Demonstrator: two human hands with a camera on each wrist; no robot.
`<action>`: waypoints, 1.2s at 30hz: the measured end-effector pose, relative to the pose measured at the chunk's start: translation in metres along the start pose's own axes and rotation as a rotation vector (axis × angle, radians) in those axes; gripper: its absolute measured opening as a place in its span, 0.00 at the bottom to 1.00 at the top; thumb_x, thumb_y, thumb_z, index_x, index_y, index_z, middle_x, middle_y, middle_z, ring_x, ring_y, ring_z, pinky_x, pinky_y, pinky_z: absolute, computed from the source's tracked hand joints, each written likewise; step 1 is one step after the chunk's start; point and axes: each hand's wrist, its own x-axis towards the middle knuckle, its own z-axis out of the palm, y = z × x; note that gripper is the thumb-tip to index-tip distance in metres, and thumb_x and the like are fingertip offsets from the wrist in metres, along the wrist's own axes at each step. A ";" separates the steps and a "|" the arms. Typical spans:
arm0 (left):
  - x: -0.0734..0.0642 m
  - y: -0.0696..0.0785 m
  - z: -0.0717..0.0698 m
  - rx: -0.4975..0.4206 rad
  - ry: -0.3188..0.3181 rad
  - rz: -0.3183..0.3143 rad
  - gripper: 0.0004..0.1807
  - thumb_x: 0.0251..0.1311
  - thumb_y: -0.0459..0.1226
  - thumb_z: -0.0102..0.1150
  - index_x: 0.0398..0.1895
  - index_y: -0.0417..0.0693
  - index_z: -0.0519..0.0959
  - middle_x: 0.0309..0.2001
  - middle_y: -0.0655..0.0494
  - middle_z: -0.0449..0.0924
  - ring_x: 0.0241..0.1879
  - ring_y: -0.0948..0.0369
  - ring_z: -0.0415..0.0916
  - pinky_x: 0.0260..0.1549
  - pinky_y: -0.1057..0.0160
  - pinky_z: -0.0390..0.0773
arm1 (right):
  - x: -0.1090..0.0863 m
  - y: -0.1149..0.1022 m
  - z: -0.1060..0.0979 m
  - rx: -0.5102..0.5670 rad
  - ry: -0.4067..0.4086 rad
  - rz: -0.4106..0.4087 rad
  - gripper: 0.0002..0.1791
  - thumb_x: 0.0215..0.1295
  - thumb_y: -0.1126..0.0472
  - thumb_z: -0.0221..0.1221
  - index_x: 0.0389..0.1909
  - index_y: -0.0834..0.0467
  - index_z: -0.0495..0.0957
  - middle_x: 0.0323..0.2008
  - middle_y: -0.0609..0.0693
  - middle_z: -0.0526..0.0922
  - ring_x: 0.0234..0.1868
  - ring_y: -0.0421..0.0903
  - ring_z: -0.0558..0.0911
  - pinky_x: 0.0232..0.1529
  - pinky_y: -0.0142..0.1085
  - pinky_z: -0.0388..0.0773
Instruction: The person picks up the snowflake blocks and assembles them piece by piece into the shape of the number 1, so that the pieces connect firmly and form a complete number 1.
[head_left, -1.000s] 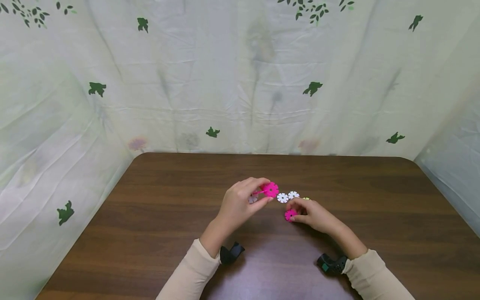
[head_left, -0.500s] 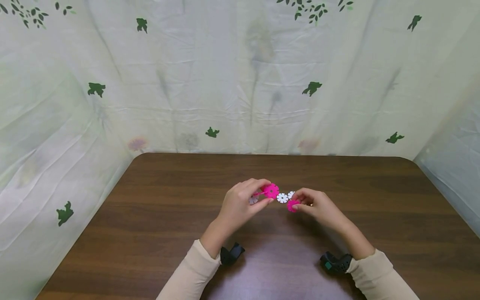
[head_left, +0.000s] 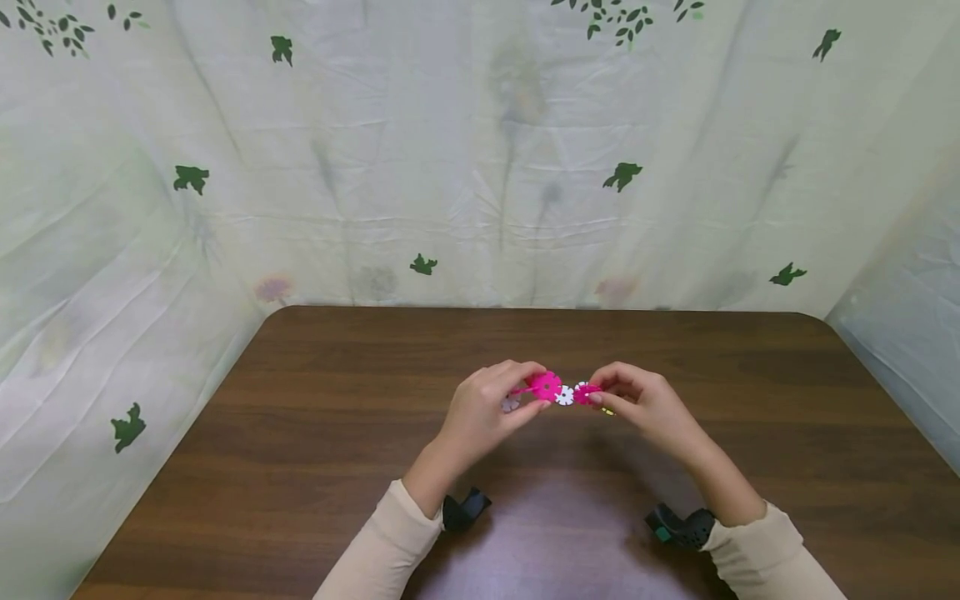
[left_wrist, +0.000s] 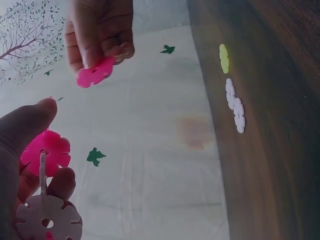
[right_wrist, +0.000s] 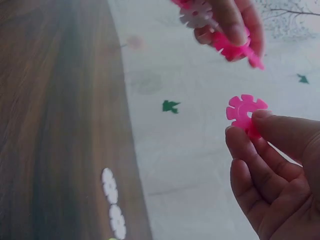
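Note:
In the head view my left hand (head_left: 487, 406) holds a joined chain of notched, flower-shaped plastic discs above the table. A pink disc (left_wrist: 60, 149) and a white disc (left_wrist: 67, 222) of that chain slot into each other at an angle in the left wrist view. My right hand (head_left: 647, 407) pinches a single pink notched disc (right_wrist: 241, 111) between thumb and fingers. A gap separates this disc from the chain. Two white discs (left_wrist: 239, 115) lie on the table beyond the hands, with a yellow-green disc (left_wrist: 224, 58) near them; the right hand partly hides them in the head view.
The brown wooden table (head_left: 360, 358) reaches back to a pale cloth backdrop (head_left: 450, 167) with green leaf and bird shapes. Black wrist devices (head_left: 678, 527) sit on both wrists, low over the tabletop.
My right hand has lifted its pink disc up and away from me, level with the chain, now covering part of the white discs. The left hand has barely moved.

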 end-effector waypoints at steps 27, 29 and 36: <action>-0.001 0.008 0.006 0.012 -0.031 0.049 0.17 0.45 0.41 0.68 0.39 0.46 0.78 0.32 0.61 0.78 0.28 0.68 0.72 0.29 0.74 0.70 | -0.002 -0.024 0.006 -0.166 0.111 -0.421 0.17 0.39 0.80 0.65 0.30 0.60 0.78 0.30 0.48 0.78 0.31 0.42 0.76 0.34 0.26 0.73; -0.001 0.008 0.006 0.005 -0.028 0.058 0.17 0.45 0.40 0.68 0.39 0.45 0.78 0.33 0.60 0.78 0.29 0.68 0.72 0.30 0.74 0.71 | -0.001 -0.018 0.006 -0.159 0.108 -0.429 0.17 0.40 0.79 0.65 0.31 0.59 0.78 0.31 0.47 0.79 0.32 0.41 0.76 0.35 0.26 0.73; -0.001 0.008 0.006 -0.016 -0.014 0.088 0.17 0.45 0.40 0.68 0.39 0.43 0.78 0.33 0.59 0.78 0.31 0.68 0.72 0.32 0.75 0.71 | -0.001 -0.015 0.007 -0.111 0.123 -0.475 0.16 0.39 0.80 0.64 0.30 0.61 0.79 0.31 0.48 0.80 0.33 0.41 0.77 0.33 0.26 0.74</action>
